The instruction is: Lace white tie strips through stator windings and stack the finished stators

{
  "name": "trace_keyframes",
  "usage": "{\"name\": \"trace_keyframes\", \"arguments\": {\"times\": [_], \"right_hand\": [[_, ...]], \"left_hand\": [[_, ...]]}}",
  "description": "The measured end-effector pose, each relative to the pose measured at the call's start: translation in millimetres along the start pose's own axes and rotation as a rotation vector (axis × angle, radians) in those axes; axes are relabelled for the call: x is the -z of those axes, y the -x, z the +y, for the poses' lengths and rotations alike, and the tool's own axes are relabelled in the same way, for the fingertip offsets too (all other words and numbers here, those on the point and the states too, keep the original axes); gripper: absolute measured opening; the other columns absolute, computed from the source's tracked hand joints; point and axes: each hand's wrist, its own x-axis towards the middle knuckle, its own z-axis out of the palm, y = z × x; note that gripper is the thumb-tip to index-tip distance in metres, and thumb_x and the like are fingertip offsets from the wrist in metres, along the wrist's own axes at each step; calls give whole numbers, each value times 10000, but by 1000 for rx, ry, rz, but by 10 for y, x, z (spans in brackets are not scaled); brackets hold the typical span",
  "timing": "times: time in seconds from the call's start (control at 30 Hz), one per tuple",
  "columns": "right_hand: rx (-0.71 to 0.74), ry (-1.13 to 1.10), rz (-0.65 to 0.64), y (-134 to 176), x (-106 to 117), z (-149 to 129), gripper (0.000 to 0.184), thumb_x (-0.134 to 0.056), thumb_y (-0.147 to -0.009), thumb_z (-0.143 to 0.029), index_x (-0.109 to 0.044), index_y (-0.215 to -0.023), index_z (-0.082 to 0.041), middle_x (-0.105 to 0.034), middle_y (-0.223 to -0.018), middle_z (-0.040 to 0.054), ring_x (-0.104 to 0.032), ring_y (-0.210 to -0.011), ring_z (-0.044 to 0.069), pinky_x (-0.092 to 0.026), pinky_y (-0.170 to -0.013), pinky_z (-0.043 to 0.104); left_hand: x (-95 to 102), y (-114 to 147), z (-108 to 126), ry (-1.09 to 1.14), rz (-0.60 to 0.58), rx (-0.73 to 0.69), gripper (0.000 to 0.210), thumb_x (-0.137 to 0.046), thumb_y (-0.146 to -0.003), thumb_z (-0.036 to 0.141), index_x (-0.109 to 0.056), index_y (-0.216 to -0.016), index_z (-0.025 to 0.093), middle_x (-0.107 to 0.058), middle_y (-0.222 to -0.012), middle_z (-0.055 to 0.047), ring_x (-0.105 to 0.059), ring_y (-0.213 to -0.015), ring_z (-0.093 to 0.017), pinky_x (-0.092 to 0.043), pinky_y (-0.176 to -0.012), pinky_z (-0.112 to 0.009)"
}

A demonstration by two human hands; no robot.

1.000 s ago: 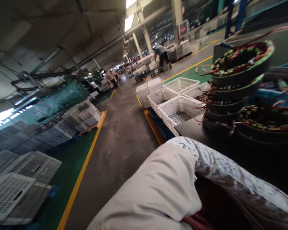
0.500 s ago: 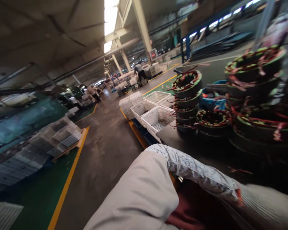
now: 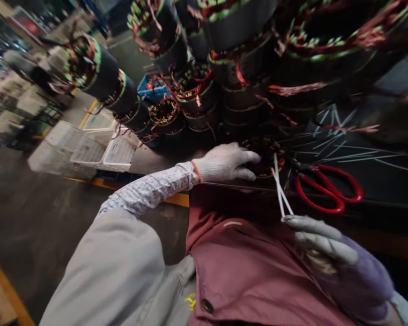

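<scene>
A wire-wound motor stator (image 3: 277,147), a dark ring with reddish windings, lies low on the dark bench close to my body. My left hand (image 3: 226,162), in a white glove, reaches over the stator's left side with fingers apart; whether they press on its rim I cannot tell. A doubled white cord (image 3: 280,194) runs from the stator's right side to my right hand (image 3: 326,242). That hand wears a grey and purple glove, and its fingertips pinch the cord's end. Red-handled scissors (image 3: 326,185) lie right of the stator, their blades partly hidden in shadow.
Stacked stators (image 3: 245,59) with loose red leads line the back of the bench. Loose white cords (image 3: 347,149) are scattered at the right. White crates (image 3: 88,145) and a blue bin (image 3: 153,90) stand left. A person (image 3: 30,68) is bent over at the far left.
The view has swung from the aisle down and right to the bench. My left hand now shows beside a stator, and my right hand has come into view holding the white cord.
</scene>
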Motion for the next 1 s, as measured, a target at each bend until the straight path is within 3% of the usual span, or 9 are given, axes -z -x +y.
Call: {"name": "trace_keyframes", "arguments": {"times": [0.17,0.33,0.4,0.47,0.57,0.67,0.77,0.9,1.0], "right_hand": [[67,-69,29,-80,-161,-79,344,-553,-861,-52,-619,-1114,-275,-732,-1065,48,-721,-948,163,-629,-776,221],[-80,-66,151,-174,-96,18,374,-583,-849,-42,-643,-1095,-318,-733,-1078,32,-726,-919,165,-632,-727,220],[-74,-109,109,-172,-91,31,382,-588,-847,-49,-647,-1117,-312,-726,-1106,36,-721,-952,169,-633,-774,227],[-21,-170,35,-125,-125,14,390,-584,-838,-40,-640,-1135,-286,-720,-1126,52,-716,-985,177,-630,-821,243],[29,-215,-23,6,-222,-41,395,-555,-825,-3,-621,-1142,-229,-717,-1124,83,-710,-1015,187,-622,-869,280],[26,-210,11,125,-305,-92,405,-542,-817,23,-613,-1143,-206,-711,-1131,93,-703,-1035,187,-612,-901,305],[5,-171,65,167,-344,-106,394,-563,-820,19,-616,-1131,-216,-712,-1129,85,-705,-1024,189,-618,-882,317],[-48,-125,97,85,-416,-55,312,-583,-843,-23,-626,-1067,-235,-726,-1097,60,-712,-1008,190,-630,-822,295],[1,-149,118,-13,-491,-23,297,-602,-840,-31,-619,-1060,-231,-727,-1098,60,-714,-997,181,-625,-834,286]], "left_hand": [[48,4,81,-236,-78,-58,357,-547,-956,283,-608,-1307,256,-700,-1155,-87,-613,-1086,-262,-482,-757,-324],[-99,-20,125,-196,67,-72,658,-668,-890,391,-436,-1475,201,-570,-1421,-132,-532,-1265,-311,-440,-1012,-445],[-171,-10,93,-152,91,-32,569,-634,-916,388,-486,-1441,226,-558,-1445,-110,-517,-1296,-298,-399,-1071,-462],[-247,-2,24,-110,98,-24,433,-575,-953,376,-564,-1369,258,-600,-1403,-78,-519,-1298,-282,-395,-1070,-462],[-365,-10,-90,-108,146,-100,395,-522,-981,337,-566,-1365,254,-658,-1319,-86,-519,-1290,-269,-393,-1039,-467],[-456,-51,-118,-116,201,-145,422,-523,-979,359,-549,-1383,241,-693,-1246,-104,-548,-1239,-276,-399,-1013,-488],[-482,-91,-38,-127,238,-104,418,-554,-964,367,-566,-1366,253,-703,-1218,-95,-578,-1189,-273,-380,-1056,-537],[-436,-99,97,-146,249,-36,472,-571,-955,337,-518,-1415,243,-722,-1146,-86,-597,-1160,-260,-259,-1161,-599],[-387,-96,139,-116,225,-6,540,-583,-947,313,-459,-1463,215,-717,-1157,-106,-605,-1169,-250,-264,-1179,-562]]}}
